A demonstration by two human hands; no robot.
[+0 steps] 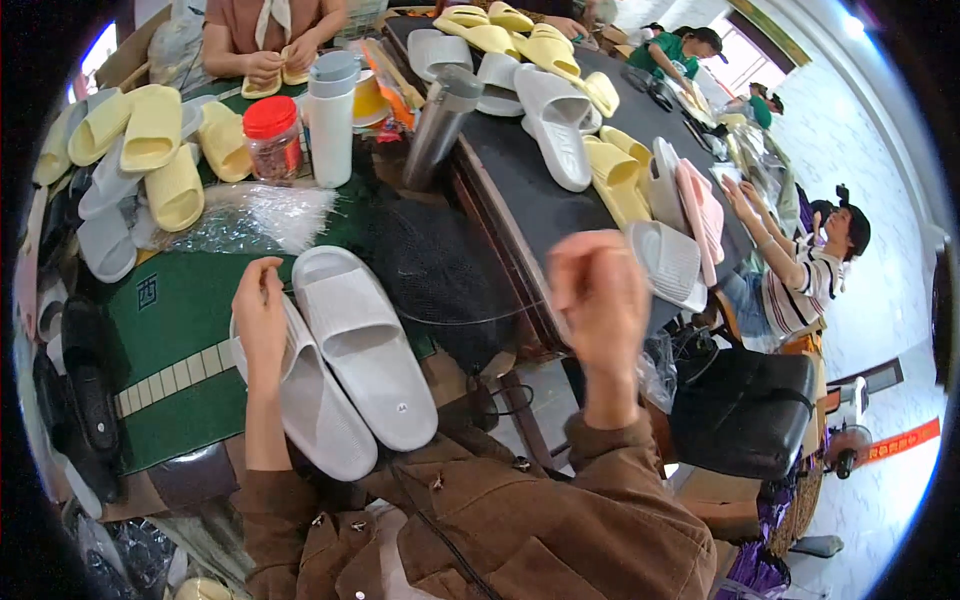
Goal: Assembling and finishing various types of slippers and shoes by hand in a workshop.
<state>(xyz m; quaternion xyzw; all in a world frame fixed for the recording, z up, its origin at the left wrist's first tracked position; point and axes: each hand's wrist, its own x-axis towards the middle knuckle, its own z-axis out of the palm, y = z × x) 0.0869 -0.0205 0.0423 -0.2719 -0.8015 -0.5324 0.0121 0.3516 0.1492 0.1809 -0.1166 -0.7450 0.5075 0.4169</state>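
A pair of light grey slide slippers lies side by side in front of me. My left hand [262, 322] is closed at the strap of the left slipper [325, 420], and its fingers hide part of the toe. The right slipper [385, 375] rests against it, toe pointing away. Raised over the gap at the table edge, my right hand [603, 310] is pinched closed and slightly blurred. A thin clear strand [480, 319] curves from near the slippers to its fingers.
Yellow and grey slippers [150, 130] pile at the left, beyond black slippers [90, 390]. A bundle of clear strands [260, 215], red-lidded jar [272, 140], white bottle [332, 120] and steel tumbler [440, 125] stand ahead. More slippers [555, 120] cover the dark table; co-workers sit around.
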